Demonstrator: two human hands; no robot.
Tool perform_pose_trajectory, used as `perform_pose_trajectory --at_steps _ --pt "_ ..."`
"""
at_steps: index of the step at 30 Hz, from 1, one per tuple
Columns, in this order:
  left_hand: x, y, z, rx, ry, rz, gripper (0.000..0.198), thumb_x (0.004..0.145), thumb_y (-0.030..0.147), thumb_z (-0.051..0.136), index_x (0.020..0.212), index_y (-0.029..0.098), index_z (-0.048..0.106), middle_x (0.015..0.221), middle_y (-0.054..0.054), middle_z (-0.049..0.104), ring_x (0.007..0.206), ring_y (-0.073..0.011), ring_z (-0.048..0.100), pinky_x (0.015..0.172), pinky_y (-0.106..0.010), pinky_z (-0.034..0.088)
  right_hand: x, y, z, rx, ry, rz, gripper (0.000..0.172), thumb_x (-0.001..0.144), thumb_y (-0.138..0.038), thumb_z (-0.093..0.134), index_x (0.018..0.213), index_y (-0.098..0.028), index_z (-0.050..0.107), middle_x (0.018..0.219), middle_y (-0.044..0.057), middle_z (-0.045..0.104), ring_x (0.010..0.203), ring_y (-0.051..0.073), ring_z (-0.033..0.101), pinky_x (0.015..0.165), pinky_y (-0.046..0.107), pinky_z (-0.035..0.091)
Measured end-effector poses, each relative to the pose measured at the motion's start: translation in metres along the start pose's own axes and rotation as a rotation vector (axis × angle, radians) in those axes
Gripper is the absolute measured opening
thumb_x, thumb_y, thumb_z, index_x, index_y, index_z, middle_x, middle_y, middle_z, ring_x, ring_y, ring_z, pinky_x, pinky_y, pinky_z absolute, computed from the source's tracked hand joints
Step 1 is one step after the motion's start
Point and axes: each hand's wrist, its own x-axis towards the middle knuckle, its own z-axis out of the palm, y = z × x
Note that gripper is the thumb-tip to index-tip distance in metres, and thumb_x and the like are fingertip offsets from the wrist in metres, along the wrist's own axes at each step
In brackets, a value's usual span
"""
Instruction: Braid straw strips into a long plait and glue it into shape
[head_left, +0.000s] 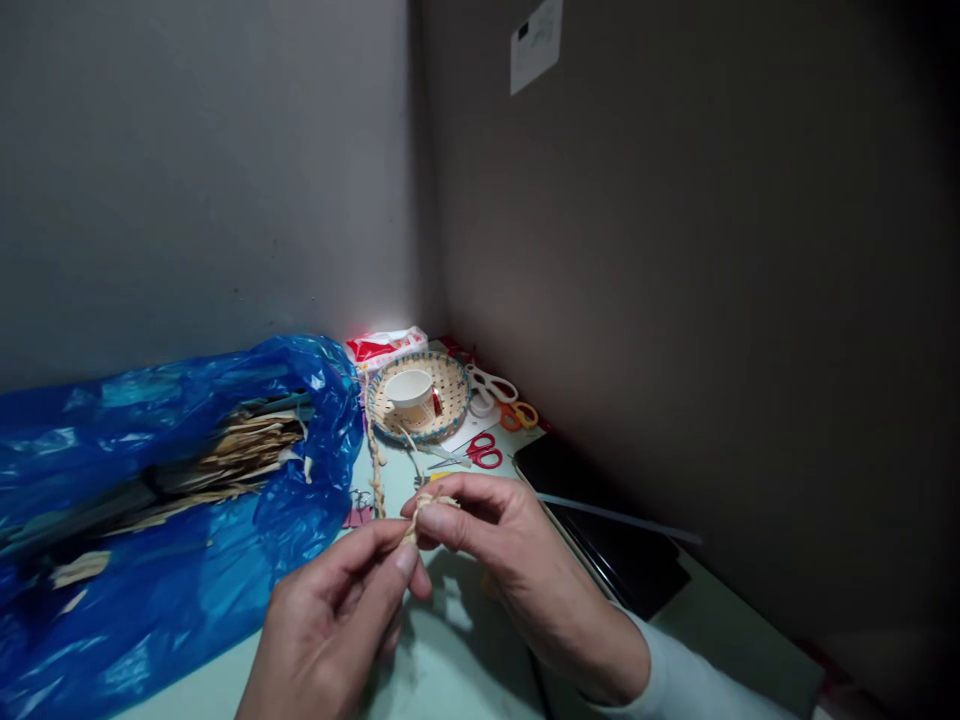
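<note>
Between my two hands is a pale, twisted strip of dried husk or straw cord [412, 528]. My left hand [341, 605] pinches its lower part between thumb and forefinger. With thumb and fingertips, my right hand [487, 530] grips the upper end, where a short frayed tip [450, 501] sticks out. Both hands are close together above the pale green table [442, 660]. Behind them a longer braided cord [375, 465] runs away toward the back of the table. Whether it joins the piece in my hands is hidden by my fingers.
A blue plastic bag [217, 580] with dried husk strips [255, 450] covers the left side. At the back are a woven basket [454, 395] holding a white paper cup [410, 390], red scissors [484, 452], orange-handled scissors [520, 415] and white-handled scissors [491, 385]. A black flat object [600, 530] lies right.
</note>
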Motion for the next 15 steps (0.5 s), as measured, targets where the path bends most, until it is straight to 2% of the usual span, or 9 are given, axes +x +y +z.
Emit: perform_pose_trajectory --at_steps 3,8,11,15 --pt "0.0020 -0.0035 -0.0026 0.030 0.013 0.023 0.037 0.065 0.057 0.075 0.081 0.025 0.073 0.062 0.000 0.061 0.054 -0.0127 0.043 0.048 -0.022 0.032 0.0002 -0.0010 -0.0028 -0.036 0.000 0.007 0.018 0.085 -0.028 0.066 0.073 -0.015 0.069 0.073 0.000 0.062 0.073 0.011 0.057 0.077 0.023 0.045" --pt "0.0024 -0.0032 0.0014 0.082 0.006 0.087 0.031 0.067 0.054 0.073 0.071 0.024 0.071 0.060 0.001 0.059 0.058 -0.0144 0.047 0.050 -0.022 0.034 0.0006 0.0006 -0.0014 -0.035 0.016 0.032 0.020 0.083 -0.029 0.068 0.071 -0.015 0.063 0.066 -0.002 0.060 0.065 0.010 0.054 0.068 0.022 0.042" --pt "0.0023 -0.0023 0.0047 0.085 -0.013 0.092 0.032 0.070 0.053 0.072 0.063 0.022 0.068 0.059 0.001 0.058 0.056 -0.0131 0.046 0.049 -0.021 0.035 0.0014 0.0027 0.0014 0.017 0.003 0.074 0.025 0.082 -0.036 0.070 0.072 -0.016 0.058 0.060 -0.004 0.059 0.055 0.010 0.055 0.061 0.023 0.041" --pt "0.0033 -0.0050 0.0033 0.074 -0.018 0.080 0.033 0.070 0.052 0.073 0.065 0.020 0.069 0.058 0.000 0.059 0.054 -0.0120 0.046 0.048 -0.019 0.037 0.0028 0.0021 0.0021 0.017 0.023 0.080 0.028 0.080 -0.038 0.072 0.070 -0.015 0.058 0.059 -0.004 0.056 0.056 0.009 0.051 0.062 0.022 0.040"
